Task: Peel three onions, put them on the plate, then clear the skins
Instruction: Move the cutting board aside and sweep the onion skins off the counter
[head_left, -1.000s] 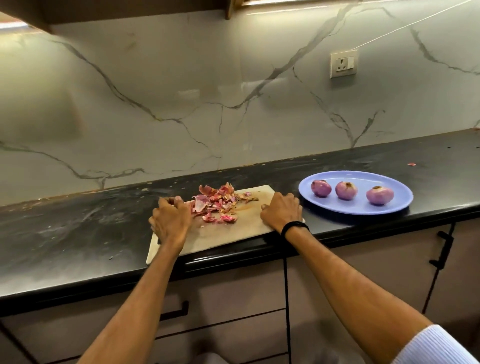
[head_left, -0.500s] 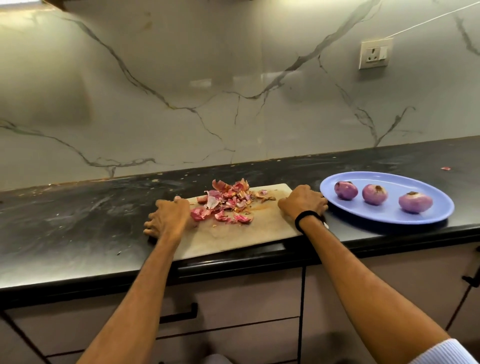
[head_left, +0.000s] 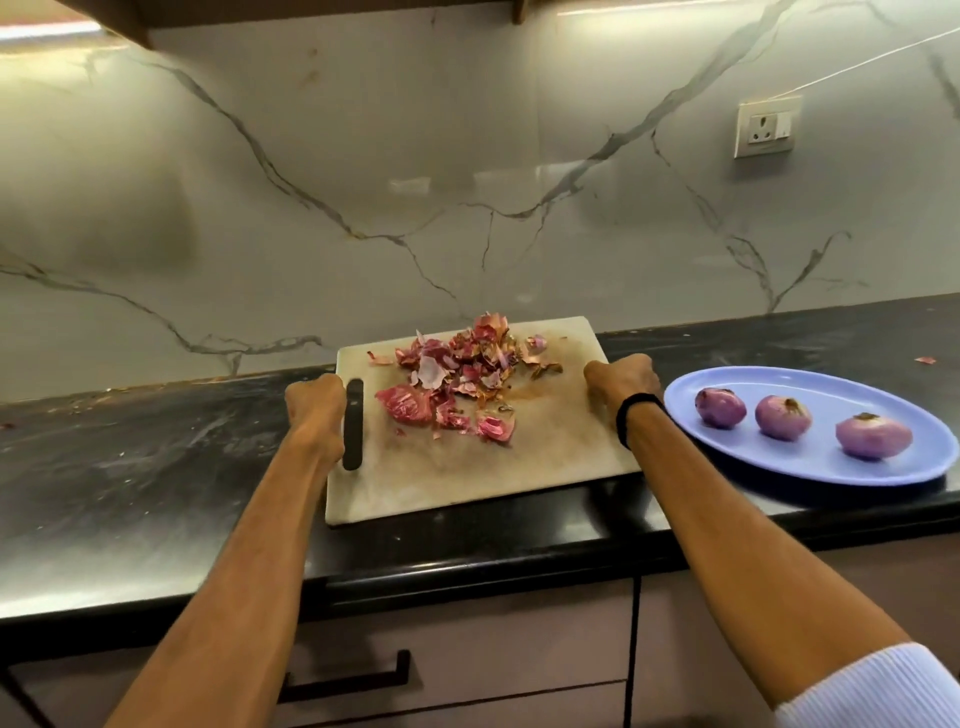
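Purple-red onion skins (head_left: 457, 384) ride in a heap on the far half of the cutting board (head_left: 467, 467). The board is no longer flat as it was a second ago; it is up off the black countertop (head_left: 156, 467), its far edge now showing against the marble wall and a shadow under its near edge. Left hand (head_left: 314, 410) grips the board's left edge beside the handle slot (head_left: 353, 423), right hand (head_left: 618, 382) grips its right edge. Three peeled onions (head_left: 783, 417) sit in a row on the blue plate (head_left: 779, 462), just right of the board, so peeling and plating look done — clearing the skins is starting. Both hands' fingers are hidden beneath the board, and one stray scrap (head_left: 924, 359) lies far right of the board, beyond the plate.
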